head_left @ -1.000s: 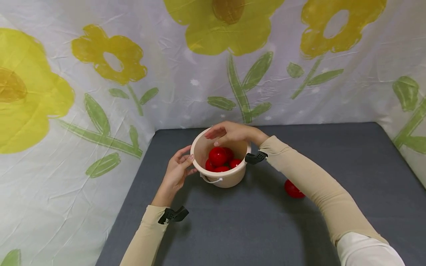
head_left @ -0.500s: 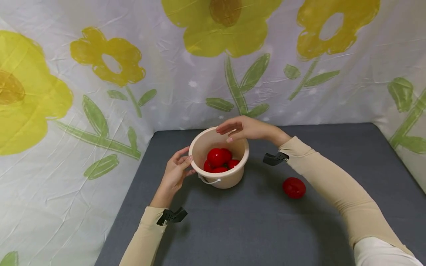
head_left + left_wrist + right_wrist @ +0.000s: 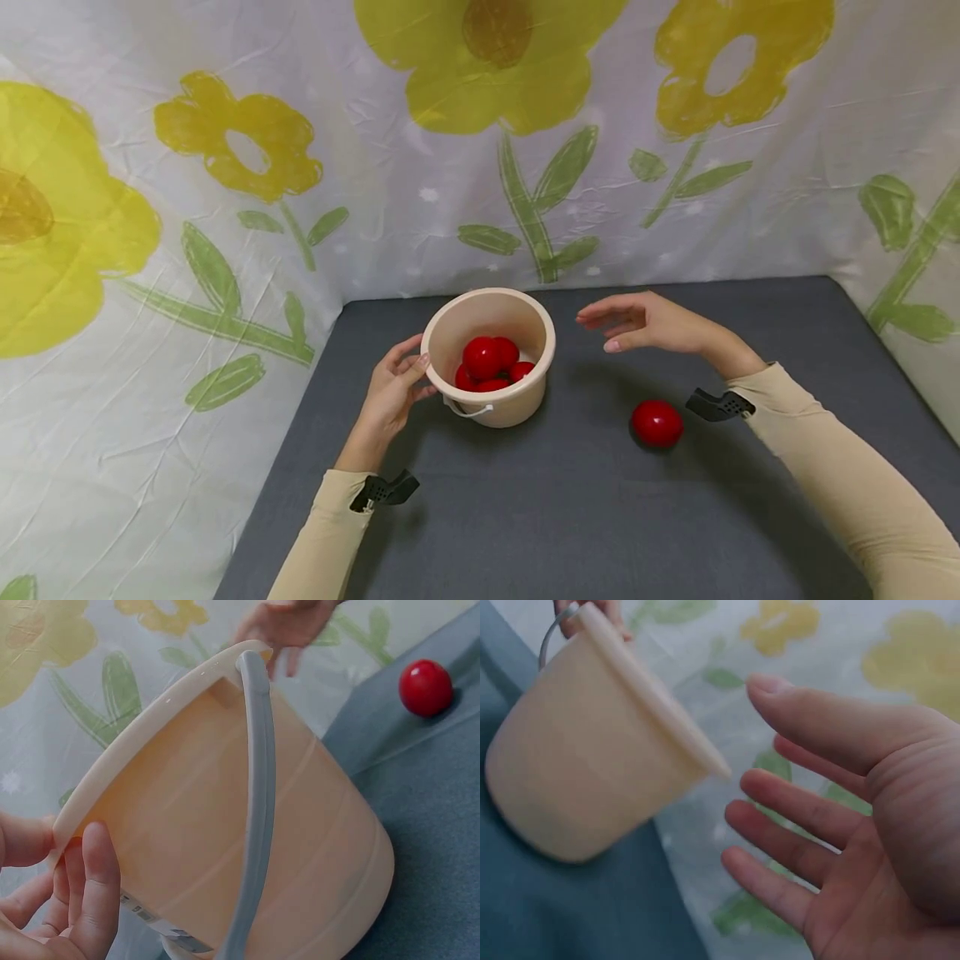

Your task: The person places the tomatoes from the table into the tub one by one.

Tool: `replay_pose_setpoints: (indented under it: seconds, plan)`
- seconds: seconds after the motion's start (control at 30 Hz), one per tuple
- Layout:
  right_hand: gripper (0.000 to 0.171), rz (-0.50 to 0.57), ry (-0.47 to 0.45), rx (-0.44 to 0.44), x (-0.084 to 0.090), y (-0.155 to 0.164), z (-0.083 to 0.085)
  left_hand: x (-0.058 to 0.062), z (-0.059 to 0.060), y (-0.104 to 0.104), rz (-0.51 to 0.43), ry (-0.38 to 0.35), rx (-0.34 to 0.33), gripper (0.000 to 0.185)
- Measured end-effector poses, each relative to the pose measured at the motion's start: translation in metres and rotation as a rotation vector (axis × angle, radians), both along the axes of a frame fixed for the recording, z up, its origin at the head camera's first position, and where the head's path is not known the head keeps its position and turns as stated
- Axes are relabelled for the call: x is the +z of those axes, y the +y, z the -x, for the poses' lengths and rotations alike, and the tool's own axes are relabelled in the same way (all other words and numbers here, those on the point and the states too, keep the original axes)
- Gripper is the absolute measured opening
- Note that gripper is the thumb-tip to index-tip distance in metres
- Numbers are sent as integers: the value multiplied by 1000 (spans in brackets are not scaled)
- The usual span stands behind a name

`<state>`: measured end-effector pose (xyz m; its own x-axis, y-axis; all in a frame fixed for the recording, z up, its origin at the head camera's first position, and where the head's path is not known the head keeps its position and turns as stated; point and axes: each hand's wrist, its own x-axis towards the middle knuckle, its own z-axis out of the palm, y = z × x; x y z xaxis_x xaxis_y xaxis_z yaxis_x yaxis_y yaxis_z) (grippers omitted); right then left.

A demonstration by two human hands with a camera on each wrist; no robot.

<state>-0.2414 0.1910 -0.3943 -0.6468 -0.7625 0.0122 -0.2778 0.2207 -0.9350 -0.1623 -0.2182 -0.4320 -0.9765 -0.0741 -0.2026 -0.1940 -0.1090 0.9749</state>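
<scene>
- Bucket (image 3: 489, 357) stands mid-table, left of centre; my left hand (image 3: 393, 392) wraps its left wall, so that side is blocked.
- Bucket mouth is open from above; red balls (image 3: 489, 360) fill the bottom, upper part free.
- My right hand (image 3: 654, 323) hovers empty to the right of the bucket, with a gap of bare table (image 3: 585, 500) between them.
- Loose red ball (image 3: 657, 422) sits on the table near my right wrist, the only obstacle on that side.
- Near half of the table is bare between my forearms.
- Flowered cloth (image 3: 225, 208) walls off the back and both sides; the bucket sits close to the back-left corner.
</scene>
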Motion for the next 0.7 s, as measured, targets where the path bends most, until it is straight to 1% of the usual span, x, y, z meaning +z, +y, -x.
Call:
replay_pose_setpoints:
  seconds: [0.17,0.3,0.37,0.47,0.7]
  plan:
    - [60,-45,12,-16,-33,25,-20,-1,-1,-1,-8,-5,-2,49]
    - [58,-122,16,-43,-60,40,-34,0,-1,0,1,2,-7,50]
    - [58,-155,9,-55,-70,45,-39,0,-1,0,3,2,-4,49]
    - [59,-178,0,-58,-80,51,-45,1,-1,0,3,1,2,49]
    - [59,-139,-37,-36,-94,57,-51,1,-1,1,4,2,5,48]
